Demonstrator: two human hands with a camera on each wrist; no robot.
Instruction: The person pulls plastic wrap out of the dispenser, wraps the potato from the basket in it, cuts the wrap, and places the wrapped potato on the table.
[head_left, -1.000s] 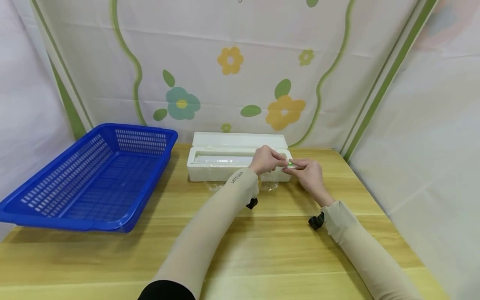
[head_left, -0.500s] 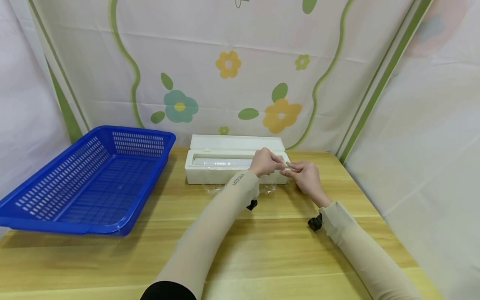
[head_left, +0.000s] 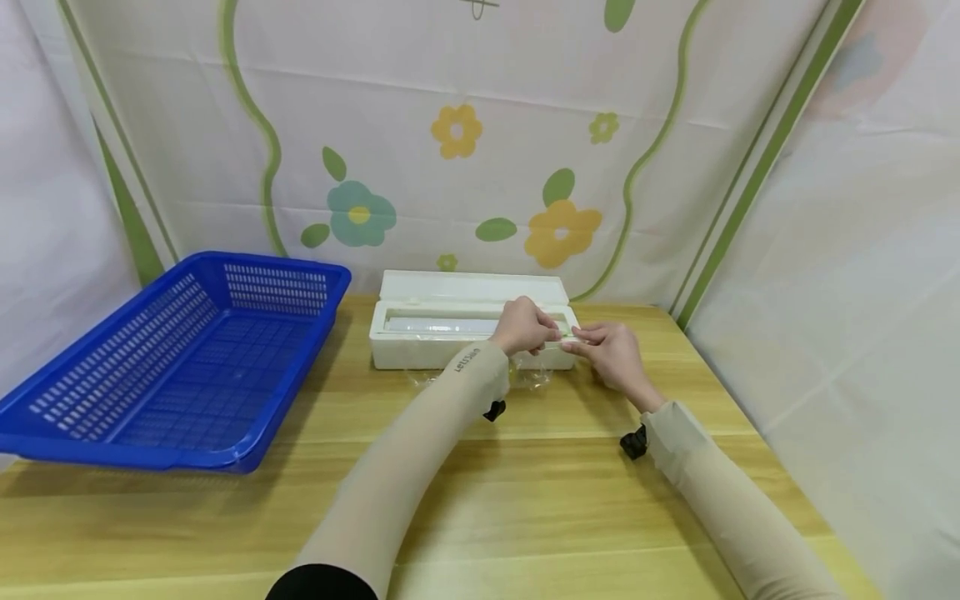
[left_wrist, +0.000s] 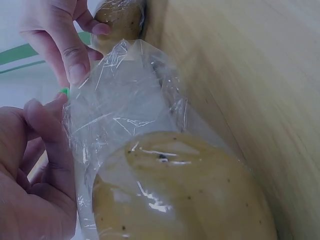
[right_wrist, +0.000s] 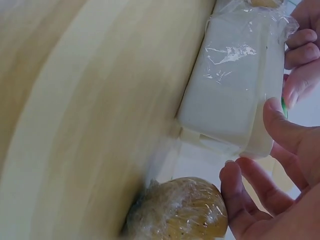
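Observation:
A white cling film box (head_left: 408, 353) lies lengthwise at the back of the table, its lid (head_left: 472, 288) tipped back and a roll (head_left: 438, 325) inside. Clear film (left_wrist: 120, 95) drapes down its front. My left hand (head_left: 525, 325), fingers curled, pinches at a small green slide cutter (right_wrist: 284, 107) along the box's edge. The box's right end is held by my right hand (head_left: 615, 354), thumb on top and fingers at the end. In the left wrist view a film-covered potato (left_wrist: 190, 195) sits before the box. Another wrapped potato (right_wrist: 185, 210) shows below my right fingers.
On the left of the wooden table (head_left: 555, 500) stands a large blue plastic basket (head_left: 251, 450). A floral curtain (head_left: 420, 67) hangs right behind the box, and white cloth (head_left: 847, 275) closes off the right side.
My left hand has slid a little left along the box, away from its right end. My right hand keeps its hold there. The head view has tilted slightly.

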